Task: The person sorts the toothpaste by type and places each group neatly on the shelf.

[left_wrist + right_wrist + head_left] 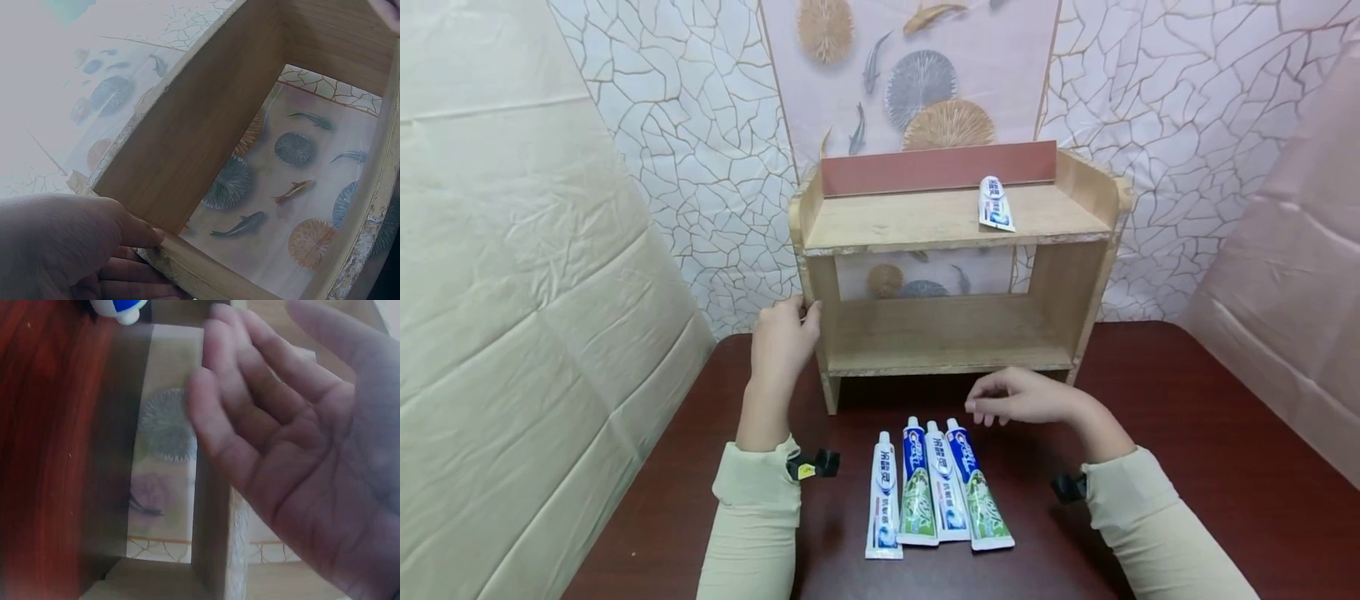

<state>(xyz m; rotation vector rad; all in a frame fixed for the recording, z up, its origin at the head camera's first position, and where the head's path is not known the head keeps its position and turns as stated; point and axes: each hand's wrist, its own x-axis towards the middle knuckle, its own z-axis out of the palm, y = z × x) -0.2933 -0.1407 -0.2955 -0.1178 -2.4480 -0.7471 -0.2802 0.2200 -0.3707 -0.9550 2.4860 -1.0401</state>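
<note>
The two hands are well apart. The left hand [781, 337] grips the left side panel [809, 208] of a two-tier wooden shelf [910, 222], thumb and fingers closed about its edge. The right hand [1028, 396], fingers loosely bent and holding nothing, hangs above the table [1142, 379], near the caps of the tubes. On the table, near side of the shelf, four toothpaste tubes lie in a row, caps toward the far side; from left to right: white tube [884, 500], blue-and-green tube [917, 492], second white tube [946, 483], second blue-and-green tube [976, 485]. A fifth tube [996, 204], white, lies on the upper board, right of centre, its flat end toward the near edge.
</note>
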